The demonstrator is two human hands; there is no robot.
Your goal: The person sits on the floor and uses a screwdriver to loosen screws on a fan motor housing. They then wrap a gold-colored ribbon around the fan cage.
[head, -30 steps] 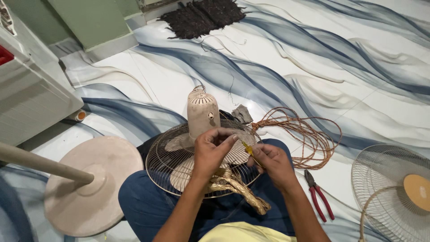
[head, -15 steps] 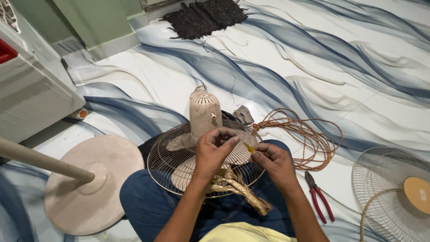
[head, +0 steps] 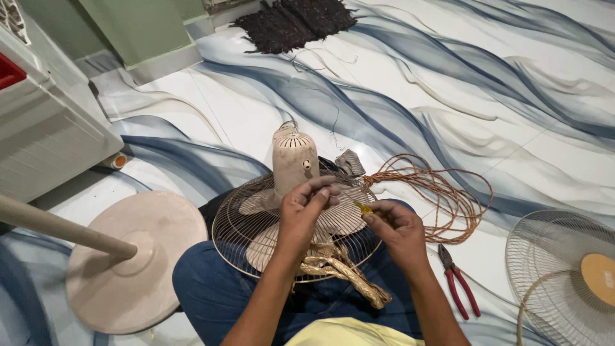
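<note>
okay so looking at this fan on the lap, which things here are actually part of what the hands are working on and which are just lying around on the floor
In hand:
- left hand over the fan motor housing
- right hand pinching a small yellow piece
- rear fan grille and blades on the lap
- copper wire bundle running toward the hands

Lying about:
- red-handled pliers
- round stand base
- second grille
- dark mat

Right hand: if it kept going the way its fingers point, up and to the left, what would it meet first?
Most likely the left hand, just across from the right hand; past it stands the fan motor housing. Depth is unclear from one view.
</note>
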